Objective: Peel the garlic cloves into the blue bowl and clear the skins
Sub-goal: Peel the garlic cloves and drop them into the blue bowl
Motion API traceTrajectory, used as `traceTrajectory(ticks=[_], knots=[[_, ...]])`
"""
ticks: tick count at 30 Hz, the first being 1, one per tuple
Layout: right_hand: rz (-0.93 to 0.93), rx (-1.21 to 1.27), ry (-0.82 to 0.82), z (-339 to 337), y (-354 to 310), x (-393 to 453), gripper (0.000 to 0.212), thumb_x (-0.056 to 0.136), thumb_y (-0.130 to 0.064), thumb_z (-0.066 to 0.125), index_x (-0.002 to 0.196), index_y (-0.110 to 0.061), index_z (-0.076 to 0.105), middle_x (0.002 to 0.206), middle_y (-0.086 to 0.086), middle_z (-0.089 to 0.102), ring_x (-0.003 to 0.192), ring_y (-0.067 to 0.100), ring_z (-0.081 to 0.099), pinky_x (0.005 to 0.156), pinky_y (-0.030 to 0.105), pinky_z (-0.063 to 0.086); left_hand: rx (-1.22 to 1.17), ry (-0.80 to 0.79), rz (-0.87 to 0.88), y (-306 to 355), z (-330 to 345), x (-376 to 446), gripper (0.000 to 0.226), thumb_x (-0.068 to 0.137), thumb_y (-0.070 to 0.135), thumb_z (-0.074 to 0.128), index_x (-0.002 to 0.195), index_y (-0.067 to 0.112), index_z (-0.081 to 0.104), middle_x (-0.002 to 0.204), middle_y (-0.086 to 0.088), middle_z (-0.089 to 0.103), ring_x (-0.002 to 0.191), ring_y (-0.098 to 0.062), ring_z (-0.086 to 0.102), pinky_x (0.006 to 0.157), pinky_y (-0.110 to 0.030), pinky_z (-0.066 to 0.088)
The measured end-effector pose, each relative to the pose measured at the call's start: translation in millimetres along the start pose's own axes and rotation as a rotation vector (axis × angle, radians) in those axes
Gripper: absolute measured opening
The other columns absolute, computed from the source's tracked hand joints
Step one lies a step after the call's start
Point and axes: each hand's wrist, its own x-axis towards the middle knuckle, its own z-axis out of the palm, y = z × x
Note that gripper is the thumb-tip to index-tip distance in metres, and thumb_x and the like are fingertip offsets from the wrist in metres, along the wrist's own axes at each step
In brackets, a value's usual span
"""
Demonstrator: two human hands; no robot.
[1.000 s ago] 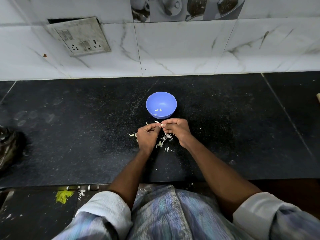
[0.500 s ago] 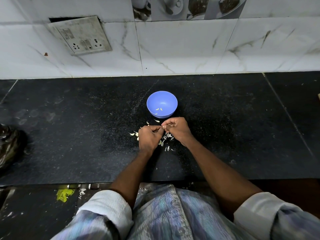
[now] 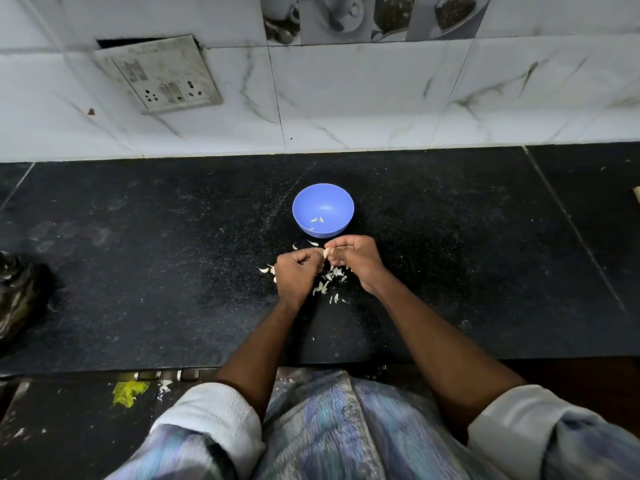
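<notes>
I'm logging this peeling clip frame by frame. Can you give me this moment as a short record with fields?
surface: black speckled stone counter
container: round blue plastic bowl, a few peeled pieces inside
left hand: fingers curled, pinching the small pale garlic clove
right hand: fingers curled, pinching the same clove
waste: loose papery white skins on the counter between and beneath the hands
stage: peeling under way, skins not cleared

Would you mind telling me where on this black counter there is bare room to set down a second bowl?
Bare counter lies right of the blue bowl toward the slab seam, and left of it as far as the black bag. The strip between bowl and wall tiles is free too. It is crowded just in front of the bowl, where garlic skins lie around both hands.
</notes>
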Motion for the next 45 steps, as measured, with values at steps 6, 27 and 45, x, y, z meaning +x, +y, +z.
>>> traceTrajectory(ticks=[6,27,45], knots=[[-0.047,-0.137,0.005,-1,2,2,0.009,0.087,0.004,0.072,0.092,-0.002,0.076,0.084,0.019,0.076,0.068,0.018,0.068,0.07,0.03,0.061,0.093,0.033,0.045,3,0,-3,0.009,0.088,0.019,0.077,0.085,0.019,0.086,0.073,0.01,0.078,0.067,-0.003,0.07,0.068,-0.029,0.058],[0.059,0.069,-0.029,-2,2,4,0.013,0.089,0.002,0.073,0.102,0.003,0.075,0.085,0.013,0.076,0.072,0.016,0.07,0.075,0.028,0.06,0.006,0.054,0.036,8,4,-3,0.014,0.084,0.015,0.075,0.07,0.015,0.078,0.059,-0.003,0.066,0.059,-0.005,0.052,0.06,-0.025,0.047],[0.063,0.136,0.039,-1,3,6,0.016,0.095,0.003,0.064,0.11,0.006,0.069,0.093,0.021,0.075,0.079,0.018,0.073,0.073,0.027,0.06,-0.342,-0.062,-0.22,14,7,-4,0.023,0.103,0.003,0.055,0.089,0.005,0.073,0.079,-0.008,0.072,0.064,-0.012,0.062,0.064,-0.022,0.054]])
